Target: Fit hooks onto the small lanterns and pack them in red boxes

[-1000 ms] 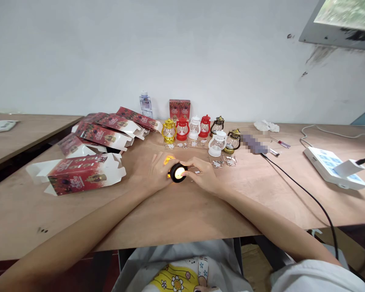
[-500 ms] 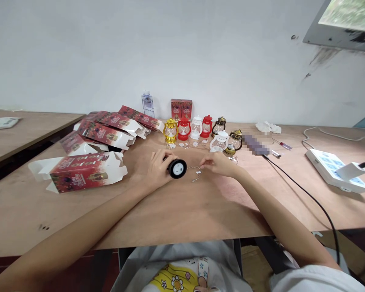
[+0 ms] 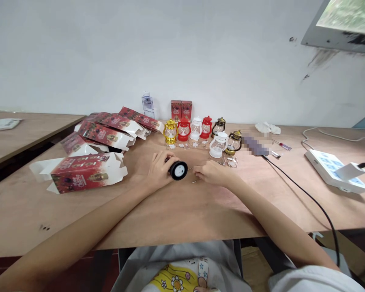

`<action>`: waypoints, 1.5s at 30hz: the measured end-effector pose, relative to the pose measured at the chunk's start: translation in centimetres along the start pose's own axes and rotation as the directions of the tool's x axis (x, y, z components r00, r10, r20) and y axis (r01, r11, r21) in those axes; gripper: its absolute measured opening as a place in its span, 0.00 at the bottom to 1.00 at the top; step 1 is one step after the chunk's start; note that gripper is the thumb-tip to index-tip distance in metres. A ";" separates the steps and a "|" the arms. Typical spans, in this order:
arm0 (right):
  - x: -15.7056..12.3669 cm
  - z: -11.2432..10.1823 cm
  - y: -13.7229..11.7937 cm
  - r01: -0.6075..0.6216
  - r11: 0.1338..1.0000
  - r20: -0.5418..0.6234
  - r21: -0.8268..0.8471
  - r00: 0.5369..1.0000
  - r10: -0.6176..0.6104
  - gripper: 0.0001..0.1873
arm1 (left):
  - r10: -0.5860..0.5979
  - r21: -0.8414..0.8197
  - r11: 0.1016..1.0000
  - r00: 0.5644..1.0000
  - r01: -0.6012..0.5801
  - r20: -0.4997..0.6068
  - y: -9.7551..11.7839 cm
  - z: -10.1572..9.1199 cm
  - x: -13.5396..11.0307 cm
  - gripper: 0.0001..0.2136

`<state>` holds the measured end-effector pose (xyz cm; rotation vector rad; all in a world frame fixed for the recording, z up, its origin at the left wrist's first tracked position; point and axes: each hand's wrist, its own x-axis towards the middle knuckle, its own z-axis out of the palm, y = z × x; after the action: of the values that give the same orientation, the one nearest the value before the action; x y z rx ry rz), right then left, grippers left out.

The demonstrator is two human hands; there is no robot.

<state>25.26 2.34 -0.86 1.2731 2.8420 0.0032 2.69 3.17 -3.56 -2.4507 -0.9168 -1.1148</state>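
White script, too small to read surely, marks the red box (image 3: 85,172) left of the left hand (image 3: 160,168). That hand curls around a black round piece (image 3: 178,170), its white-disc end facing the wearer. The right hand (image 3: 213,173), fingers bent, meets a thin wire (image 3: 195,181); whether gripped, I cannot tell.

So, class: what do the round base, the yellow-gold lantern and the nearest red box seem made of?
Round base: probably smooth plastic; even black rim, white disc.
Yellow-gold lantern: shiny, metal or coated plastic; bright highlights.
Nearest red box: probably printed card; thin, creased white flaps.
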 end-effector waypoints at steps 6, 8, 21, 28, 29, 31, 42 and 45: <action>0.1 0.3 -0.4 0.019 0.998 -0.003 -0.066 1.000 -0.019 0.13 | -0.025 0.032 0.999 0.999 0.024 0.028 -0.1 0.1 0.0 0.06; 0.1 0.5 -0.5 0.019 0.996 -0.017 -0.092 1.000 -0.021 0.11 | -0.041 0.039 0.998 0.998 0.040 0.043 -0.1 0.1 0.0 0.06; 0.0 1.2 -0.8 0.259 0.952 -0.517 0.162 0.844 -0.141 0.09 | -0.041 0.058 0.997 0.999 0.041 -0.001 0.0 0.0 0.1 0.06; -0.7 0.1 -3.2 0.442 0.839 -0.784 0.317 0.620 -0.031 0.05 | -0.061 0.012 0.998 0.996 0.062 -0.066 -0.2 0.5 -0.2 0.05; -0.7 0.1 -3.6 0.456 0.824 -0.790 0.337 0.612 -0.015 0.05 | -0.052 0.002 0.999 0.996 0.052 -0.074 -0.1 0.5 -0.2 0.05; -0.7 0.1 -4.2 0.480 0.798 -0.795 0.364 0.606 -0.002 0.06 | -0.043 -0.015 0.999 0.996 0.042 -0.078 0.1 0.4 -0.1 0.05; 0.2 1.8 -5.4 0.461 0.795 -0.846 0.394 0.520 0.118 0.06 | -0.021 -0.058 0.998 0.999 0.018 -0.043 0.7 -0.2 -0.1 0.08; 0.2 2.0 -5.5 0.450 0.801 -0.850 0.395 0.509 0.134 0.06 | -0.031 -0.066 0.997 0.999 0.028 -0.045 0.7 -0.1 -0.1 0.08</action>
<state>21.12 -1.17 -2.94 1.2894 4.1021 -0.3934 3.02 2.51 -3.57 -2.4597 -0.9193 -1.2237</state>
